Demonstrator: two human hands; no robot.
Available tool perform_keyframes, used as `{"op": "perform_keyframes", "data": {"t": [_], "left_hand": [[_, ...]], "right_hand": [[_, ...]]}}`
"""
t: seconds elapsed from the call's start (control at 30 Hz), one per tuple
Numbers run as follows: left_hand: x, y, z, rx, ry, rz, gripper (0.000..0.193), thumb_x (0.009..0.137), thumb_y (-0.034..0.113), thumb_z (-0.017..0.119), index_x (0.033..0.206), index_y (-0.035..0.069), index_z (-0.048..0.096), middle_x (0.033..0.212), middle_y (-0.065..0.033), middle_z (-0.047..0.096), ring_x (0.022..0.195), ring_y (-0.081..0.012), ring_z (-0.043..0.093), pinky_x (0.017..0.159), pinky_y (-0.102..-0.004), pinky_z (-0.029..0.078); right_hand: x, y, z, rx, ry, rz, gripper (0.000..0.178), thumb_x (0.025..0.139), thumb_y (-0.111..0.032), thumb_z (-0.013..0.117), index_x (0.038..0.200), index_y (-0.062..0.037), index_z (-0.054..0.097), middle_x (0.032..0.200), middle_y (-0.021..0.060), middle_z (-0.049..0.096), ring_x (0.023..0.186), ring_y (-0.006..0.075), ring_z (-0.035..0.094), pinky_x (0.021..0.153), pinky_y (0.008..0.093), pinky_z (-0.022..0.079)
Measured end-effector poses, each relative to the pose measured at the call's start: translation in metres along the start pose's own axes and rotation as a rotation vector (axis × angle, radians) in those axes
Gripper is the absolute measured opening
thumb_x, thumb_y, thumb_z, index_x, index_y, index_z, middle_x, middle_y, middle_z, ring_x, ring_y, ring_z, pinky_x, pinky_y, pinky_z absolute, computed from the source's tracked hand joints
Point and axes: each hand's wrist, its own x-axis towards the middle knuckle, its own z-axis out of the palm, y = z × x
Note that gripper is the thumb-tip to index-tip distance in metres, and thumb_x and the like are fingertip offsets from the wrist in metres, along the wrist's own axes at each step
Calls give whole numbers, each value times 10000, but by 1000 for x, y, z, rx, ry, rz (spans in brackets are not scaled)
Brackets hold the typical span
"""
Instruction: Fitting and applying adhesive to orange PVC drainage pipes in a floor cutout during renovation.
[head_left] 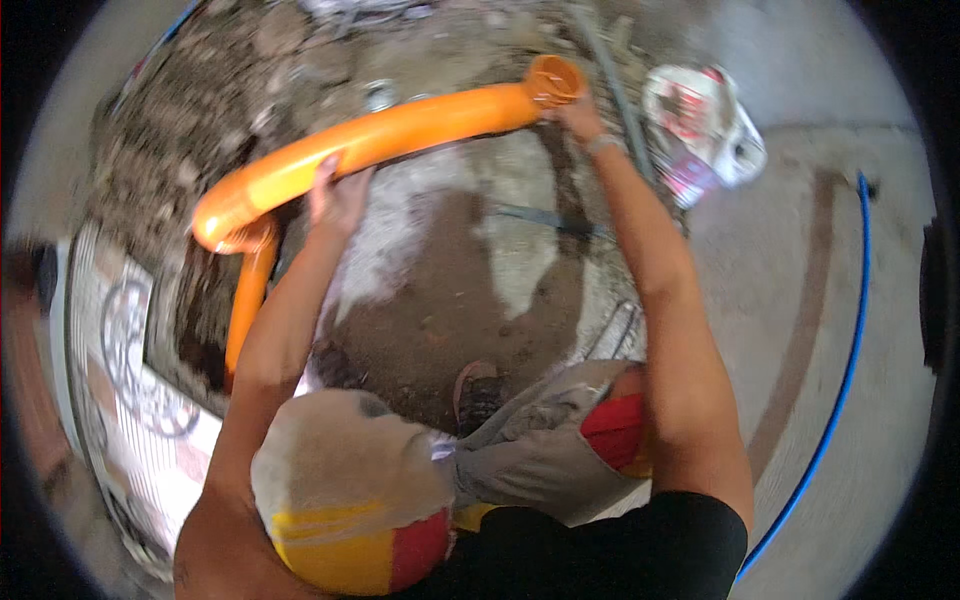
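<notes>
A long orange plastic drain pipe (400, 133) slants across the upper part of the head view, its right end higher. My left hand (340, 200) holds it from the near side toward the left, the thumb on the pipe and the other fingers mostly hidden. At the right end, my right hand (578, 118) grips it by the open socket (556, 82). On the left the pipe meets an orange elbow (235, 235), from which another orange pipe (248, 300) runs down into a dug trench. Whether the elbow joint is fully seated I cannot tell.
Loose soil and rubble (190, 140) lie at the far left. A white bucket-like container (700, 120) stands at the right beside a grey bar (612, 90). A blue hose (850, 350) curves along the concrete floor. Patterned tiles (150, 370) edge the trench.
</notes>
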Motion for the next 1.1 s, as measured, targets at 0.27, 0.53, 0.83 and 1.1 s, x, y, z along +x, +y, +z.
{"op": "perform_keyframes", "data": {"t": [0.27,0.53,0.83,1.1], "left_hand": [[-7,-1,-20,134,128,1,655,768,245,795,1347,67,544,1389,-98,575,1360,-296,504,1220,-505,348],[-8,-4,-17,147,151,-29,651,763,244,796,1339,80,542,1360,-89,596,1325,-285,538,1206,-484,375],[-5,2,-35,98,98,-26,635,775,198,799,1329,70,516,1341,-126,588,1328,-328,519,1209,-505,363],[-15,3,-23,94,117,-65,608,786,219,799,1315,88,530,1332,-82,597,1321,-280,527,1221,-466,334]], "right_hand": [[-27,-4,26,60,140,235,818,671,137,757,1419,-31,471,1317,84,639,1211,237,613,962,379,544],[-38,20,-4,-121,113,231,704,713,-22,809,1365,-20,544,1298,134,649,1196,257,628,981,394,521],[-11,-99,32,-734,148,-364,479,795,-192,723,1217,1,605,1194,241,634,1129,412,608,962,465,513],[-30,-83,199,-1124,-540,-412,982,648,-265,877,1492,-90,406,1409,204,549,1302,410,527,1129,483,404]]}}
